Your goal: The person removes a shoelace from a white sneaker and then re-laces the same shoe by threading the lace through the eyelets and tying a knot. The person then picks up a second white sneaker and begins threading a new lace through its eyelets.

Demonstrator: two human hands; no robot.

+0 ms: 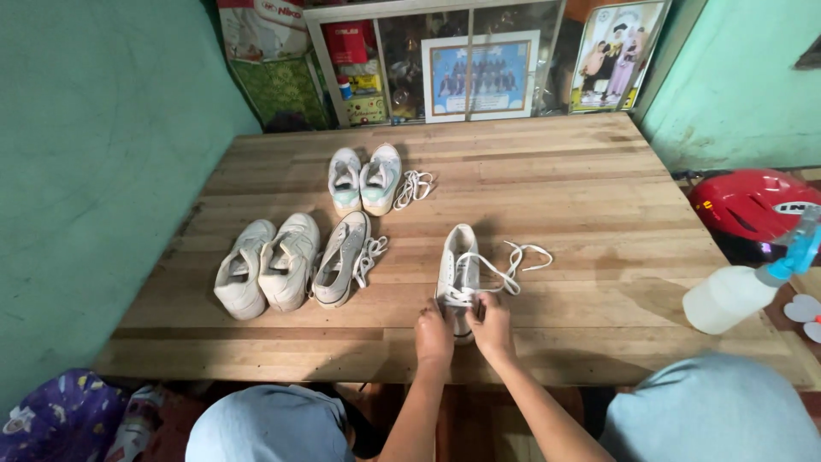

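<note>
A white sneaker (459, 261) lies on the wooden table (581, 197) near the front edge, toe pointing away from me. Its white laces (513, 267) trail off to the right in loops. My left hand (434, 334) and my right hand (493, 323) are side by side at the near end of the shoe, fingers pinched on the laces over the tongue. Both forearms reach up from below between my knees.
To the left lie a pair of white sneakers (265, 265) and a single white sneaker (342, 258) with loose laces. A smaller pair (364, 178) with a lace bundle sits farther back. A spray bottle (744, 287) stands at the right edge, a red helmet (753, 205) beyond it.
</note>
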